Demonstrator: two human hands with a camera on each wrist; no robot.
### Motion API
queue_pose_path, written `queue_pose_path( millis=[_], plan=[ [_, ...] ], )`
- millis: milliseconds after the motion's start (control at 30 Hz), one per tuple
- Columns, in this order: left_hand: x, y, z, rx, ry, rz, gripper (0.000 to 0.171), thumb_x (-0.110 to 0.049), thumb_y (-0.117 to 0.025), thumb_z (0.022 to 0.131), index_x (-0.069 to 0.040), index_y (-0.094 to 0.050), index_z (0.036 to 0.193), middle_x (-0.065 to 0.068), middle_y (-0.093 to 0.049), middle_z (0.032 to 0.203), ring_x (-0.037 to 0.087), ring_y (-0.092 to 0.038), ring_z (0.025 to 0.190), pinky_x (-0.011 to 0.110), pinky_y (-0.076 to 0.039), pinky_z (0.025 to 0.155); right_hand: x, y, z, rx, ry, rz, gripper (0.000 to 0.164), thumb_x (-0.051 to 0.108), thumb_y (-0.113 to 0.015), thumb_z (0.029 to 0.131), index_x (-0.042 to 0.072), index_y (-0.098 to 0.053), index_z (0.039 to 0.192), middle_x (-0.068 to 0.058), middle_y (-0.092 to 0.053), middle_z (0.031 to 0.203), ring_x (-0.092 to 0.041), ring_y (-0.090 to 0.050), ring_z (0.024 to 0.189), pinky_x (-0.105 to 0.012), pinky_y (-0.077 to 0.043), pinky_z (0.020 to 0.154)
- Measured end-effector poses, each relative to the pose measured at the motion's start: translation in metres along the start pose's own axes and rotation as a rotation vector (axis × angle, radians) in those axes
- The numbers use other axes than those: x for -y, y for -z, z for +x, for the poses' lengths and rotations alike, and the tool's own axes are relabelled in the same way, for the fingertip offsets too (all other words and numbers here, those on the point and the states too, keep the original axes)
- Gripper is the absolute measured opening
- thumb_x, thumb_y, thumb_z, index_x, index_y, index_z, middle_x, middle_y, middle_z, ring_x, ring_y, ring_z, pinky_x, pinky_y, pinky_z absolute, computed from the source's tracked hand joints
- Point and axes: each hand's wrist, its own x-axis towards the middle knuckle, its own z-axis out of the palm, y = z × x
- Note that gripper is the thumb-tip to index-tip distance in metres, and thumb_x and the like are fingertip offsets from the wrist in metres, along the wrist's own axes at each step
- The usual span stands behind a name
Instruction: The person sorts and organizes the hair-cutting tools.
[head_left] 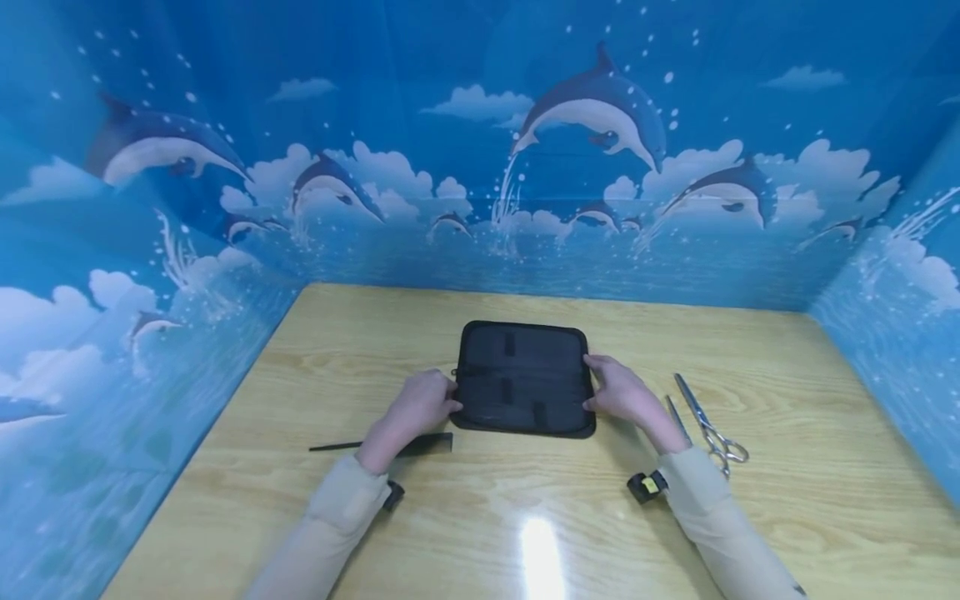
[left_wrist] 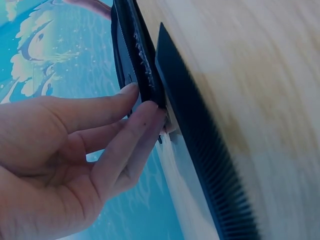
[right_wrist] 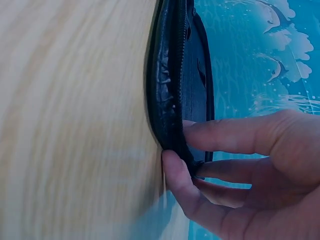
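Observation:
A black zip case (head_left: 525, 379) lies opened flat on the table, its inside with several small elastic loops facing up. My left hand (head_left: 422, 404) pinches its left edge between thumb and fingers; the left wrist view shows the thumb on the inner side of the case edge (left_wrist: 142, 60). On the opposite side my right hand (head_left: 618, 389) grips the right edge, with the thumb over the zip rim and fingers at the outside, as the case (right_wrist: 172, 85) shows in the right wrist view. A black comb (head_left: 427, 444) lies under the left wrist, close to the case.
Silver scissors (head_left: 708, 425) lie with blades parted on the wooden table (head_left: 795, 467), right of the right hand, partly behind the sleeve. Dolphin-printed blue curtains (head_left: 480, 250) stand along the back and both sides of the table.

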Motion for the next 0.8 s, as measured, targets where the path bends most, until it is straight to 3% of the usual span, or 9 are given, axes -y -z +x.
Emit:
queue_pose_path(
  millis=[200, 333, 467, 600, 700, 800],
  plan=[
    [-0.004, 0.0, 0.0, -0.005, 0.01, -0.022, 0.033, -0.018, -0.076, 0.092, 0.003, -0.073, 0.116, 0.019, -0.072, 0.115, 0.032, -0.069, 0.105, 0.042, -0.057, 0.091, -0.005, 0.002, -0.005, -0.009, 0.023, 0.026, 0.079, 0.002, -0.071, 0.091, -0.001, -0.028, 0.157, -0.025, -0.025, 0.163, -0.048, -0.025, 0.147, -0.062, -0.029, 0.116],
    [-0.006, -0.002, 0.0, -0.007, 0.03, -0.049, 0.032, -0.017, -0.079, 0.089, 0.002, -0.074, 0.114, 0.016, -0.074, 0.108, 0.024, -0.07, 0.088, 0.036, -0.059, 0.079, -0.008, 0.002, -0.01, -0.006, 0.044, 0.038, 0.077, 0.0, -0.069, 0.091, -0.003, -0.028, 0.157, -0.026, -0.024, 0.163, -0.049, -0.027, 0.146, -0.062, -0.032, 0.115],
    [-0.008, -0.003, -0.002, -0.012, 0.027, -0.061, 0.033, -0.017, -0.08, 0.088, 0.003, -0.074, 0.113, 0.013, -0.075, 0.1, 0.018, -0.068, 0.079, 0.032, -0.058, 0.073, -0.011, 0.003, -0.016, -0.008, 0.049, 0.054, 0.078, 0.001, -0.07, 0.09, -0.003, -0.029, 0.156, -0.027, -0.025, 0.162, -0.049, -0.035, 0.141, -0.059, -0.043, 0.107],
    [-0.01, -0.004, -0.003, -0.023, 0.012, -0.065, 0.033, -0.017, -0.081, 0.087, 0.002, -0.074, 0.113, 0.012, -0.075, 0.098, 0.019, -0.069, 0.081, 0.032, -0.059, 0.074, -0.015, 0.004, -0.021, -0.014, 0.048, 0.07, 0.079, 0.002, -0.072, 0.089, -0.003, -0.03, 0.156, -0.027, -0.027, 0.161, -0.036, -0.062, 0.101, -0.046, -0.05, 0.085],
    [-0.011, -0.006, -0.003, -0.022, 0.011, -0.073, 0.033, -0.018, -0.082, 0.086, 0.002, -0.075, 0.112, 0.011, -0.075, 0.096, 0.018, -0.069, 0.08, 0.031, -0.059, 0.073, -0.018, 0.003, -0.023, -0.012, 0.041, 0.082, 0.08, 0.001, -0.073, 0.089, -0.002, -0.03, 0.156, -0.027, -0.028, 0.161, -0.021, -0.058, 0.074, -0.038, -0.049, 0.074],
    [-0.012, -0.008, -0.004, -0.018, 0.006, -0.079, 0.034, -0.018, -0.082, 0.086, 0.001, -0.075, 0.112, 0.01, -0.076, 0.095, 0.017, -0.069, 0.078, 0.029, -0.058, 0.071, -0.02, 0.003, -0.026, -0.008, 0.035, 0.082, 0.081, 0.001, -0.074, 0.088, -0.003, -0.03, 0.156, -0.027, -0.029, 0.16, -0.017, -0.057, 0.071, -0.036, -0.048, 0.07]
  ],
)
